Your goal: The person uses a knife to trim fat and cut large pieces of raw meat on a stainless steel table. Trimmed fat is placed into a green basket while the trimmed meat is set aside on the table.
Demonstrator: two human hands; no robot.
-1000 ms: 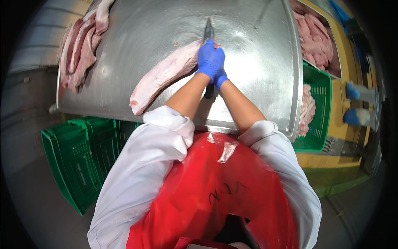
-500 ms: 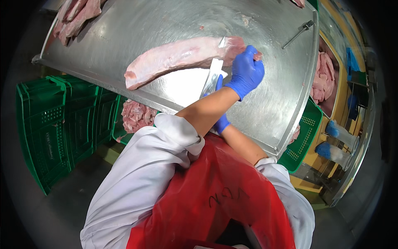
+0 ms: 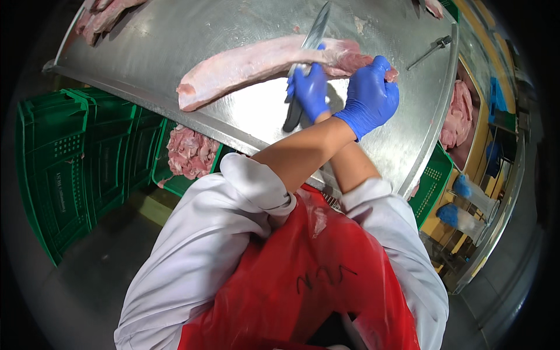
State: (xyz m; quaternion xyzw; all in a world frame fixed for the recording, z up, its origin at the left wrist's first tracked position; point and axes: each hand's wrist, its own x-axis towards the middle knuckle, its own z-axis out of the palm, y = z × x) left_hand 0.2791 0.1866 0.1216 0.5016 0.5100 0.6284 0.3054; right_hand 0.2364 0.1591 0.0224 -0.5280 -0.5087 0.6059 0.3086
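Observation:
A long pale pink strip of meat [image 3: 251, 67] lies curved across the metal table. My left hand [image 3: 373, 96], in a blue glove, reaches over to the right and is closed on its redder right end. Beneath my left forearm passes my right arm. My gloved right hand [image 3: 310, 90] is closed around a knife [image 3: 317, 28], just in front of the meat. The knife's dark handle end sticks out toward me, and its blade crosses over the strip, pointing away. The fingers of my right hand are partly smeared by motion.
The metal table [image 3: 175, 44] has a raised rim. A thin rod with a black end [image 3: 429, 52] lies at its right. More meat [image 3: 108, 20] sits at the far left. Green crates [image 3: 55, 169] stand left; meat trimmings [image 3: 191, 153] fill one below the edge. Another green crate [image 3: 433, 189] is right.
My right hand has moved forward with the knife, whose blade now reaches across the meat. My left hand and the meat's right end appear farther right. The whole view has shifted slightly.

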